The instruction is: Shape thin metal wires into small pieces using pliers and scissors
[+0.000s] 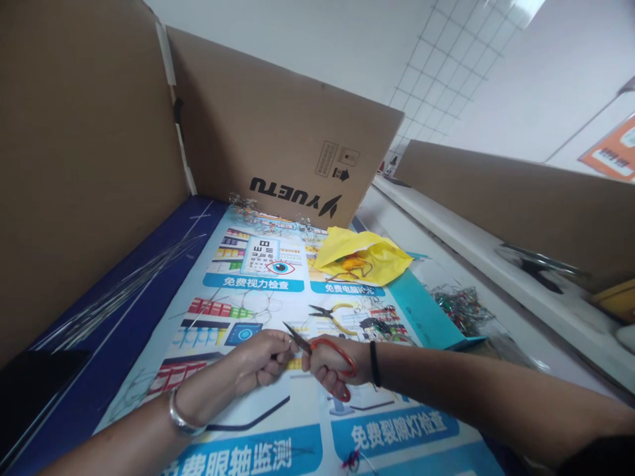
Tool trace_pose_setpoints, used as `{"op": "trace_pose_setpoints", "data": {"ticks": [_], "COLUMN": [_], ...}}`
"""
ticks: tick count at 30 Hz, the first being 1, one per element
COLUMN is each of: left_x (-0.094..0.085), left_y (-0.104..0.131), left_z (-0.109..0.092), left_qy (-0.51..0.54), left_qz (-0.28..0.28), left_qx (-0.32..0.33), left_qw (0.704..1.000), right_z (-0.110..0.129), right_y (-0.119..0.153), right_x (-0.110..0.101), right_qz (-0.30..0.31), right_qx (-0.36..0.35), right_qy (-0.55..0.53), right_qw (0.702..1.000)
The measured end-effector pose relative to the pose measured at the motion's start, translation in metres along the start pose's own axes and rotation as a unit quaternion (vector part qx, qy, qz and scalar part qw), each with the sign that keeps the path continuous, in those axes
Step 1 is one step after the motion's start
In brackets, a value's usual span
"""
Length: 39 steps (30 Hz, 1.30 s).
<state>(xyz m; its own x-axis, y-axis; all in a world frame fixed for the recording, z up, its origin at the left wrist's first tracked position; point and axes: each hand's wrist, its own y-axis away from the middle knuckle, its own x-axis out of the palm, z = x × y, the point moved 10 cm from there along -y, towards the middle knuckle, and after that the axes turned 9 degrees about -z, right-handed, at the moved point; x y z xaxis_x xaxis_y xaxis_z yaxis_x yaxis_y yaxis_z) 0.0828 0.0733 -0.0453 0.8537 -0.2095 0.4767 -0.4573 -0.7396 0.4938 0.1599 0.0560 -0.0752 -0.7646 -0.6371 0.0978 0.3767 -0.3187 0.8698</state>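
Observation:
My right hand (330,363) is closed around the red-handled scissors (347,355), whose dark blades point up and to the left. Beside the blades, my left hand (265,360) is closed in a pinch, with a small bit of thin wire or ring showing at its fingertips; the rest of what it holds is too small to make out. The two hands are close together over the printed poster (307,396). Just beyond them lie yellow-handled pliers (332,314) with open jaws.
A yellow bag (367,258) with orange material lies beyond the pliers. Tangled wire (461,307) sits at the right, long thin wires (133,284) at the left. Cardboard panels (278,125) stand behind and left. A small red and purple item (352,459) is near the front.

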Motion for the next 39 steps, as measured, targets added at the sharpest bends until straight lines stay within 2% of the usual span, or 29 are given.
{"op": "trace_pose_setpoints", "data": {"ticks": [8, 15, 18, 24, 28, 30, 33, 37, 39], "left_x": [-0.001, -0.005, -0.004, -0.001, 0.001, -0.005, -0.020, -0.030, -0.025], "left_y": [0.002, -0.001, 0.000, 0.004, 0.007, 0.008, 0.010, 0.013, 0.008], "left_z": [-0.002, -0.001, -0.001, -0.009, -0.014, -0.019, -0.036, -0.063, -0.078], "left_qy": [-0.005, 0.001, -0.010, -0.018, -0.021, -0.041, -0.105, -0.241, -0.368], "left_qz": [-0.007, -0.016, -0.017, -0.008, 0.021, 0.002, -0.074, -0.159, -0.189], "left_qx": [0.014, 0.018, 0.020, 0.048, 0.024, 0.017, 0.061, 0.138, 0.185], "left_qw": [1.000, 1.000, 1.000, 0.999, 0.999, 0.999, 0.990, 0.948, 0.891], "right_z": [-0.009, -0.006, -0.005, 0.003, 0.007, 0.010, 0.011, 0.021, 0.035], "right_y": [-0.004, 0.000, 0.003, 0.006, 0.016, 0.029, 0.051, 0.075, 0.087], "right_x": [0.001, 0.005, 0.006, 0.007, 0.007, 0.006, -0.001, -0.024, -0.041], "right_qz": [0.065, 0.111, 0.110, 0.081, 0.050, 0.029, -0.007, -0.102, -0.167], "right_qx": [0.032, 0.011, 0.007, -0.036, -0.085, -0.118, -0.159, -0.221, -0.273], "right_qy": [-0.078, -0.116, -0.102, -0.066, -0.022, 0.007, 0.087, 0.184, 0.154], "right_qw": [0.994, 0.987, 0.989, 0.994, 0.995, 0.993, 0.983, 0.952, 0.935]}}
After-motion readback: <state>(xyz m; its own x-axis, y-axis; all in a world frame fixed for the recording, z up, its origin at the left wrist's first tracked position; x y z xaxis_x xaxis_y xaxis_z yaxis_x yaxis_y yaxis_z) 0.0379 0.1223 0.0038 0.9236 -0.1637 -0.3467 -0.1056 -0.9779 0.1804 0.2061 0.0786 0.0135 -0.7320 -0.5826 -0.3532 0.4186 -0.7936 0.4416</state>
